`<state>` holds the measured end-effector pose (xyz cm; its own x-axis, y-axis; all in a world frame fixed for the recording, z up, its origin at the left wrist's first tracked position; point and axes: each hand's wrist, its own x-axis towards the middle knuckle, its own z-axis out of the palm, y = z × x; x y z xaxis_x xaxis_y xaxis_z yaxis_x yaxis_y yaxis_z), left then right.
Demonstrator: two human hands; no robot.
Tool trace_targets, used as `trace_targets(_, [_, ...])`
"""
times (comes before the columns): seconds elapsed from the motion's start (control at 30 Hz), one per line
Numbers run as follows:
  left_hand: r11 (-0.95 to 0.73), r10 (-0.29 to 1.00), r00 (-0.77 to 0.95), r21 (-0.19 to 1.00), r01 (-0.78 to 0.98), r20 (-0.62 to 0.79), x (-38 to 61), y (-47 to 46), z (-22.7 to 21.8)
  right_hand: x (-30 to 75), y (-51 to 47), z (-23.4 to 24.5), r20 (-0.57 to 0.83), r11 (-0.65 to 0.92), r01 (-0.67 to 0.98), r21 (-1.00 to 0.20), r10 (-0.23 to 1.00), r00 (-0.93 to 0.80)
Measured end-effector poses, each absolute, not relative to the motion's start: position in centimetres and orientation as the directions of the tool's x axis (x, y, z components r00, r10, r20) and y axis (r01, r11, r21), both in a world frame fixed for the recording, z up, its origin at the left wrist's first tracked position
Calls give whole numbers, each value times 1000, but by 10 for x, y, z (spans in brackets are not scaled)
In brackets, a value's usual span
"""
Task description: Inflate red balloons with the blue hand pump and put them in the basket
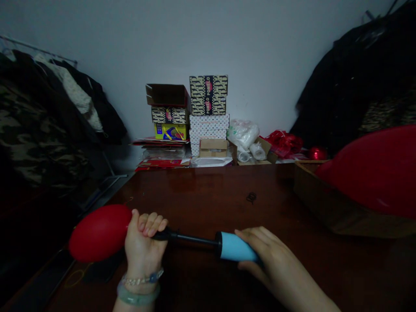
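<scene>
My left hand [146, 236] clenches the black end of the pump [195, 239], red balloon [99, 234] against it near the desk's [201, 186] left edge. My right hand [276, 255] curls over the blue barrel [235, 247]; a larger balloon [380, 173] bulges above the box [328, 210]

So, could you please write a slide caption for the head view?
Left hand closed between a red balloon and a pump, right hand on the pump's blue barrel.

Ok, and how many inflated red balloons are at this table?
2 visible: one balloon at the left hand, and another balloon in the box on the right. More may be hidden inside it.
</scene>
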<state>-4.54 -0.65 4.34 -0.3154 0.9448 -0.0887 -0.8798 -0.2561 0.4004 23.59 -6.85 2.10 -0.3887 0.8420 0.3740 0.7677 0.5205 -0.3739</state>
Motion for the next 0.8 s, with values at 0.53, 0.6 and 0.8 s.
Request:
trace_targets(0.53, [-147, 962, -214, 339, -929, -169, 13, -12, 23, 206, -80, -2, 582, 511, 816, -270, 762, -284])
trace_targets(0.6, [-132, 960, -210, 364, -922, -183, 22, -15, 25, 202, -81, -6, 562, 512, 800, -313, 779, -279])
trace_targets(0.8, [-137, 965, -219, 435, -890, -144, 17, -19, 36, 202, -79, 3, 468, 506, 737, -448, 835, -289])
